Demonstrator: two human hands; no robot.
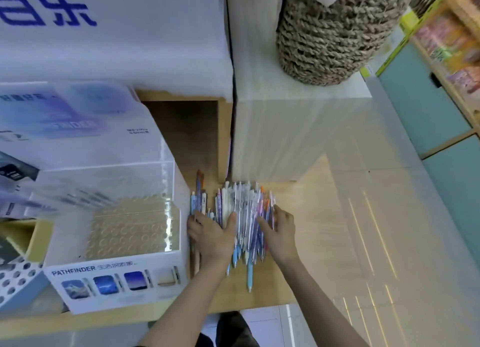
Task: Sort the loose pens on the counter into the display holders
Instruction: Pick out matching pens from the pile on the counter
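Lying in a heap, the loose pens (244, 217) are seen on the wooden counter (309, 227), just beside the white PATHFINDER display holder (117, 281). Some of them are lined up against the holder's side. The left hand (211, 235) is laid flat on the left part of the heap, with fingers straight and spread and nothing gripped. The right hand (280, 232) is laid on the right part, and its fingers are straight too. A woven basket (332, 35) is set on the white block (298, 128) behind the heap
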